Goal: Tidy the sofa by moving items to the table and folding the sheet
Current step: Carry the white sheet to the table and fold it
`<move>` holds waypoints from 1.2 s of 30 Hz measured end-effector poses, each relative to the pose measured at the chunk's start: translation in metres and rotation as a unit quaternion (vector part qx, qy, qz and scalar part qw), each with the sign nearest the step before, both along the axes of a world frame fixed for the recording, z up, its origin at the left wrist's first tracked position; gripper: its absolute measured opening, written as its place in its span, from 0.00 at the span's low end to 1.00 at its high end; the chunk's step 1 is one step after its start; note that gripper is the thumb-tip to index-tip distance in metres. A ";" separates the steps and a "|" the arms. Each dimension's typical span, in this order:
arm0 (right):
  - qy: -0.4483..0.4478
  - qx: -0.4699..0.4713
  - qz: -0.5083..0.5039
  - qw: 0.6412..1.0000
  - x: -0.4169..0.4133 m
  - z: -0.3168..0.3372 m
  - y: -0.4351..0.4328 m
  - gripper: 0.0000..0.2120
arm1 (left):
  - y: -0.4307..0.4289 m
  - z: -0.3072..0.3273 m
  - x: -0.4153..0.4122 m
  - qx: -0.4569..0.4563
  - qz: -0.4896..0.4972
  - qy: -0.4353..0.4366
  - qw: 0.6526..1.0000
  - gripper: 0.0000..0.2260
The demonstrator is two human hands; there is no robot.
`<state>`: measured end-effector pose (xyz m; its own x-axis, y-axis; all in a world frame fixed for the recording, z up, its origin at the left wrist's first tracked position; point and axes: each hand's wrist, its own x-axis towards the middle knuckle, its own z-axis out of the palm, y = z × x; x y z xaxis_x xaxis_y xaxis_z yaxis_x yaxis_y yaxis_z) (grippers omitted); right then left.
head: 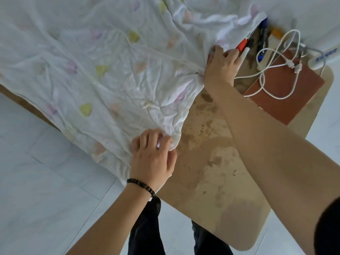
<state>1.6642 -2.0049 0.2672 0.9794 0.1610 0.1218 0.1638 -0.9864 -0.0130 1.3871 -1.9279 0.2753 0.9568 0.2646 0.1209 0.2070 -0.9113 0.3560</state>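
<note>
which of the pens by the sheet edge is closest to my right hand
The white pen, lying just past the right hand fingertips. The red-orange marker sits beside it slightly farther off, and the blue pens lie farther toward the white cable.

- The white floral crumpled sheet [103, 70] is running past the top and left edges, hiding much of the stained tan table [211, 162].
- Right-hand fingers [214, 52] are disappearing into cloth.
</note>
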 end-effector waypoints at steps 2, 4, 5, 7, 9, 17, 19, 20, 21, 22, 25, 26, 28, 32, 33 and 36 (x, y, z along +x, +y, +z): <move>0.021 0.026 -0.011 0.999 0.003 -0.001 0.000 0.16 | -0.002 0.001 0.000 0.004 0.004 -0.007 1.000 0.07; 0.054 0.074 -0.028 0.995 0.006 0.002 0.002 0.15 | -0.003 0.001 -0.001 0.009 0.009 -0.013 1.000 0.08; 0.074 0.099 -0.030 0.992 0.007 0.006 0.002 0.15 | -0.004 0.001 -0.001 0.012 0.013 -0.014 1.000 0.08; 0.130 0.169 -0.021 0.977 0.010 0.016 -0.003 0.14 | -0.006 0.001 -0.002 0.021 0.018 -0.009 1.000 0.09; 0.204 0.309 -0.035 0.928 0.017 0.030 -0.014 0.16 | -0.010 0.001 0.000 0.040 0.035 0.004 0.999 0.09; 0.464 0.708 -0.220 0.485 0.047 0.121 -0.077 0.17 | -0.075 0.044 -0.028 0.027 0.292 0.071 0.953 0.12; 0.518 0.704 -0.186 0.449 0.046 0.141 -0.092 0.15 | -0.091 0.071 -0.039 -0.016 0.380 0.057 0.923 0.11; 0.544 0.697 -0.169 0.436 0.045 0.151 -0.098 0.13 | -0.096 0.084 -0.043 -0.027 0.406 0.051 0.912 0.11; 0.559 0.691 -0.155 0.432 0.042 0.163 -0.104 0.10 | -0.100 0.097 -0.046 -0.023 0.415 0.046 0.908 0.11; 0.565 0.691 -0.144 0.428 0.038 0.174 -0.108 0.07 | -0.103 0.109 -0.049 -0.011 0.416 0.039 0.909 0.10; 0.556 0.705 -0.138 0.418 0.034 0.197 -0.110 0.13 | -0.112 0.137 -0.062 0.010 0.450 0.004 0.893 0.08; 0.560 0.701 -0.127 0.423 0.032 0.203 -0.111 0.14 | -0.115 0.144 -0.068 0.011 0.471 0.000 0.882 0.08; 0.580 0.674 -0.108 0.443 0.025 0.211 -0.114 0.13 | -0.121 0.149 -0.083 0.023 0.500 0.004 0.866 0.08; 0.602 0.661 -0.124 0.430 0.010 0.199 -0.115 0.05 | -0.135 0.145 -0.113 0.077 0.489 0.044 0.868 0.10; 0.602 0.656 -0.128 0.436 0.006 0.195 -0.114 0.05 | -0.136 0.143 -0.119 0.090 0.486 0.072 0.866 0.10; 0.587 0.640 -0.140 0.475 -0.008 0.180 -0.108 0.11 | -0.132 0.134 -0.130 0.072 0.500 0.161 0.848 0.10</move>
<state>1.6561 -2.1131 0.4476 0.4536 0.5347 -0.7129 -0.8341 -0.0270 -0.5509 1.2570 -2.0601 0.4094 0.2518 0.9678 -0.0044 0.9673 -0.2515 0.0343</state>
